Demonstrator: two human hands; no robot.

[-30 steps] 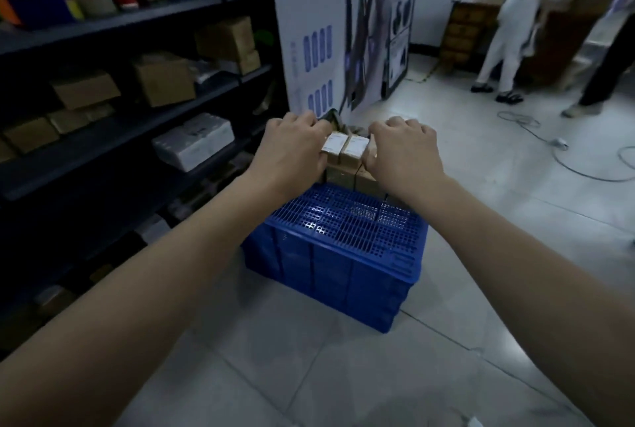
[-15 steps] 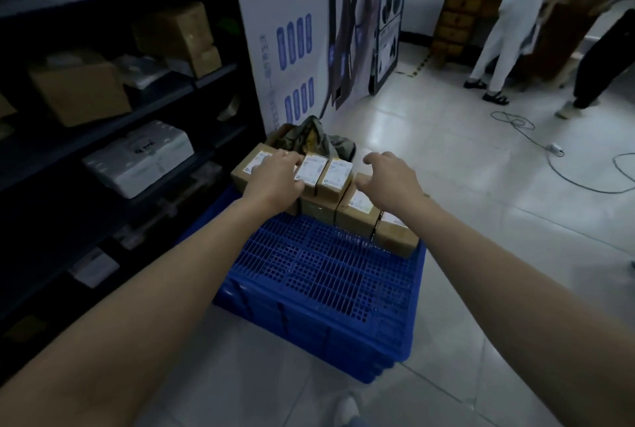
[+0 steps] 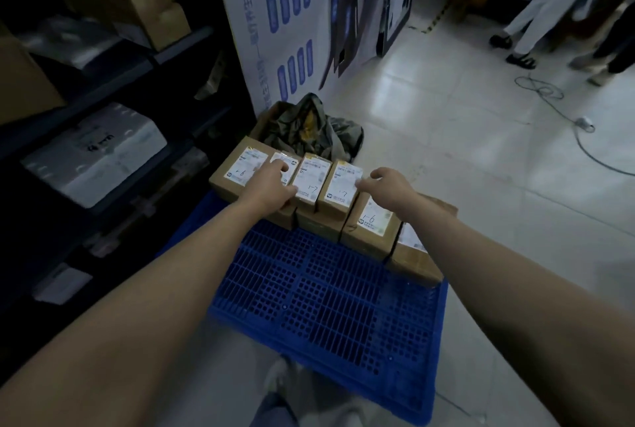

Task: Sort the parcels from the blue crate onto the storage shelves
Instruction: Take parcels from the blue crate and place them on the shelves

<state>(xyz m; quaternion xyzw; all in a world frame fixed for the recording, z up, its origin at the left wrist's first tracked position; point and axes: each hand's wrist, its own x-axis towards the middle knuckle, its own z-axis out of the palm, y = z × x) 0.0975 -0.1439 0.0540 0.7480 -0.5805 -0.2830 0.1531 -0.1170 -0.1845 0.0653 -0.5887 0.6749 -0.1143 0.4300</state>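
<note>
Now that I have stepped in and bent over the blue crate (image 3: 326,289), the row of parcels (image 3: 314,179) sits close under me rather than at arm's reach, and the handwritten marks on the labels show.

Hands have changed too. A second ago both were bunched, knuckles up, on the middle of the row. Now my left hand (image 3: 271,186) lies flat with straight fingers on the second parcel from the left. My right hand (image 3: 388,187) is loosely curled, fingertips just touching the fourth parcel's label. Neither grips anything.

Every parcel stands on the crate's grid along its far edge; none is lifted. The storage shelves (image 3: 113,83) are at my left, dark and part-filled.

Judgement: I am reading labels and choosing; sorting has barely begun.
</note>
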